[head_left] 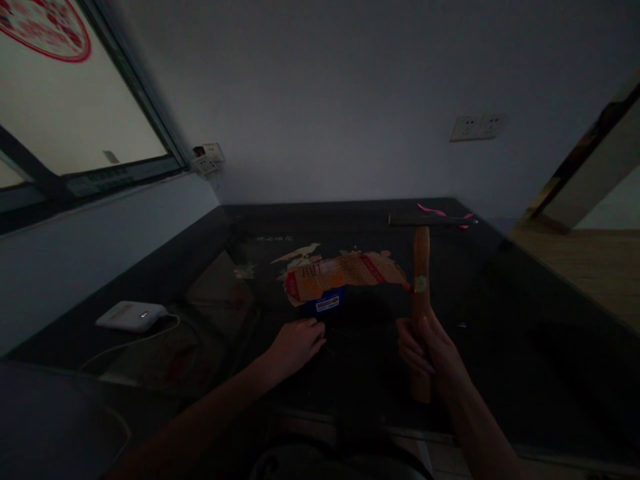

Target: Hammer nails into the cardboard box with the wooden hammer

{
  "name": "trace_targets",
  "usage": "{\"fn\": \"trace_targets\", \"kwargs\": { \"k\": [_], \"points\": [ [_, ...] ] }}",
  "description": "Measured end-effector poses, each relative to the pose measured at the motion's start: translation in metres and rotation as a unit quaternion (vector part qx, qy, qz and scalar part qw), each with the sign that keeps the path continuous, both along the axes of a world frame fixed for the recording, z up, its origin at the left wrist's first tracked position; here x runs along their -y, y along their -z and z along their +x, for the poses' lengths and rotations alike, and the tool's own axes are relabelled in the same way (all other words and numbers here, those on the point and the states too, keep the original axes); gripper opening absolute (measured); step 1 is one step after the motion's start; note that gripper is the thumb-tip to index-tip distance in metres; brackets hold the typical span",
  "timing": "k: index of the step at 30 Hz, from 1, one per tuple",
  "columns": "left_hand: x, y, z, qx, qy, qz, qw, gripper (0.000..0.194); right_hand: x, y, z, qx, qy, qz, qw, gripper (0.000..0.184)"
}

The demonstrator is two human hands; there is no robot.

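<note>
Plainly, head view: right hand (431, 347) wrapped round hammer (421, 267), its long axis pointing away from grip. Left hand (296, 343) curled on dark table (545, 320); cannot tell if fingers pinch anything. Blue box (327, 303) just beyond, left hand nearer. Paper package (345, 272) over box, lying crosswise, right end beside hammer. Pink ribbon (431, 209) past right grip; white device (131, 316) left of left hand.

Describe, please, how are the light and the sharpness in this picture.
Head view: dim overall, the window brightest, the table nearly black but glossy, with faint reflections at left; head view again: the hammer clear in outline, small print on the blue box unreadable.
</note>
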State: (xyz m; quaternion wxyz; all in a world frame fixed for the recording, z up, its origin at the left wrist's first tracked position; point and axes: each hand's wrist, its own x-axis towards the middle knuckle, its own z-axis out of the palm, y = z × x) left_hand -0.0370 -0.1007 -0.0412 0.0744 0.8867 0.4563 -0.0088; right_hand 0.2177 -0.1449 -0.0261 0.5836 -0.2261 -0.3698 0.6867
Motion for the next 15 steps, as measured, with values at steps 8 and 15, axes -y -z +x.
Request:
{"fn": "trace_targets", "kwargs": {
  "k": [8, 15],
  "points": [
    [0.013, -0.023, -0.014, -0.04, -0.111, -0.049, 0.992, 0.012, 0.003, 0.0, 0.001, 0.013, 0.007, -0.032, 0.999, 0.045],
    [0.036, 0.004, -0.042, 0.06, -0.03, 0.015, 0.998, 0.019, 0.003, -0.003, -0.001, 0.034, 0.024, -0.045, 0.998, 0.047]
  ]
}}
